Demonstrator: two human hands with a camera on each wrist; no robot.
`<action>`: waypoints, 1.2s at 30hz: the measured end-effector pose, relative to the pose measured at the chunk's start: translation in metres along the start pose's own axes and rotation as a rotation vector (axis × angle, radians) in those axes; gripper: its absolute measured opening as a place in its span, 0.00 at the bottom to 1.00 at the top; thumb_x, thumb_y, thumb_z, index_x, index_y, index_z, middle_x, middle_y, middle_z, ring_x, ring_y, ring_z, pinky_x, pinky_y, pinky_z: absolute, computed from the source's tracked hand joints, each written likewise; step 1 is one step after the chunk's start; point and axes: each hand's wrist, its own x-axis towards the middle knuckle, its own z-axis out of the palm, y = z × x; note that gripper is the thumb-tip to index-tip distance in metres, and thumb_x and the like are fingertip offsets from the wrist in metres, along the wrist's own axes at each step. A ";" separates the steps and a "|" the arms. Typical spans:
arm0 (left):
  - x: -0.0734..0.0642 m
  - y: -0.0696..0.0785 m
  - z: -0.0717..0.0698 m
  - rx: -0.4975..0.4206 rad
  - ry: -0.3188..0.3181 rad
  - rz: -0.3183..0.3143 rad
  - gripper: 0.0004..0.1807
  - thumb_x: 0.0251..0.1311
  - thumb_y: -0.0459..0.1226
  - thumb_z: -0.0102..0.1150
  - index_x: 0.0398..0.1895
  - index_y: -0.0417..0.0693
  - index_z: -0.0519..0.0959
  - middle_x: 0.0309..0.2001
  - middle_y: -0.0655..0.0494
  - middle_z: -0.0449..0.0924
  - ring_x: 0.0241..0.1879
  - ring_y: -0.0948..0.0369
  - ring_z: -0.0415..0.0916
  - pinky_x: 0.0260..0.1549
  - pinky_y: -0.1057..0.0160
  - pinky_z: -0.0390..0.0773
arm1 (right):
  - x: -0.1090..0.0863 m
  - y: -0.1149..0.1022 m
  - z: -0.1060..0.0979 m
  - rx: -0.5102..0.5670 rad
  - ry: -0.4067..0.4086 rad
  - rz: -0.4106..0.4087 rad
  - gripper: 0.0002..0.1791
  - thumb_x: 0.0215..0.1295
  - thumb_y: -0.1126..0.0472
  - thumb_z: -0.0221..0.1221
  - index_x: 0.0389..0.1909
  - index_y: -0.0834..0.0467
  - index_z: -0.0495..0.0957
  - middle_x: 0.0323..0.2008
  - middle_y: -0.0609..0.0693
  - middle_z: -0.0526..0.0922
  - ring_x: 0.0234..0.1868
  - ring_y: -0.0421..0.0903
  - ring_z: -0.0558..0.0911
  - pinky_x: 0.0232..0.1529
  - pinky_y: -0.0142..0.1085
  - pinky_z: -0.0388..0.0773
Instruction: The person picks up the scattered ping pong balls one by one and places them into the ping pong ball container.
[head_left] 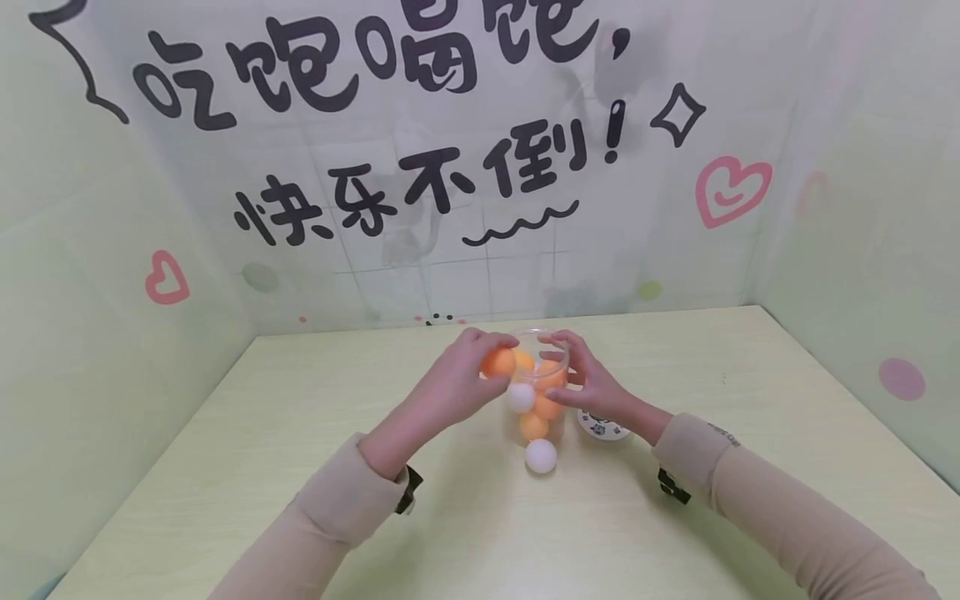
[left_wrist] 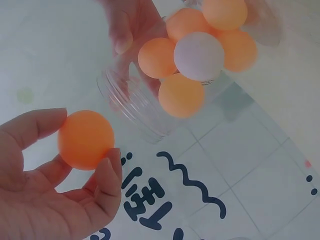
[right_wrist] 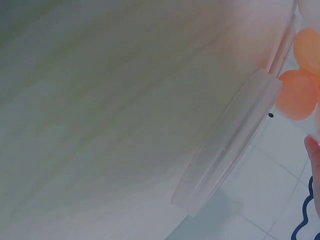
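A clear jar [head_left: 534, 335] stands on the table, holding several orange and white ping-pong balls. My left hand [head_left: 468, 375] is beside its rim and pinches an orange ping-pong ball [left_wrist: 86, 140] between thumb and fingers. The left wrist view shows that ball just outside the threaded jar mouth [left_wrist: 135, 107]. From the right, my right hand [head_left: 596, 383] grips the upper part of the jar, its fingers curled round the wall. A white ball [head_left: 541, 456] shows at the jar's foot. In the right wrist view only some orange balls [right_wrist: 297, 95] and a fingertip appear at the right edge.
A white lid with a printed pattern [head_left: 603, 427] lies on the table right of the jar, partly under my right forearm. The pale wooden table [head_left: 300, 467] is enclosed by a back wall [head_left: 420, 283] with black lettering and by side walls.
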 end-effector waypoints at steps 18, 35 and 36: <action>0.030 0.006 0.003 -0.097 0.051 -0.028 0.22 0.55 0.34 0.57 0.55 0.45 0.72 0.52 0.47 0.70 0.44 0.55 0.69 0.42 0.60 0.76 | 0.000 0.002 0.000 0.022 0.000 0.007 0.38 0.57 0.68 0.59 0.63 0.56 0.48 0.67 0.58 0.54 0.64 0.63 0.60 0.55 0.60 0.65; 0.036 0.006 0.007 -0.104 0.008 -0.044 0.21 0.58 0.37 0.56 0.57 0.47 0.70 0.56 0.46 0.67 0.48 0.51 0.71 0.46 0.56 0.76 | 0.000 -0.001 -0.001 0.015 0.004 0.004 0.38 0.56 0.67 0.60 0.63 0.56 0.48 0.67 0.58 0.54 0.64 0.63 0.60 0.55 0.61 0.65; 0.036 0.006 0.007 -0.105 0.008 -0.044 0.22 0.58 0.37 0.56 0.57 0.47 0.70 0.56 0.46 0.67 0.48 0.51 0.71 0.46 0.56 0.76 | 0.000 -0.001 -0.001 0.015 0.004 0.002 0.38 0.56 0.66 0.60 0.63 0.56 0.48 0.67 0.58 0.54 0.65 0.63 0.60 0.55 0.61 0.65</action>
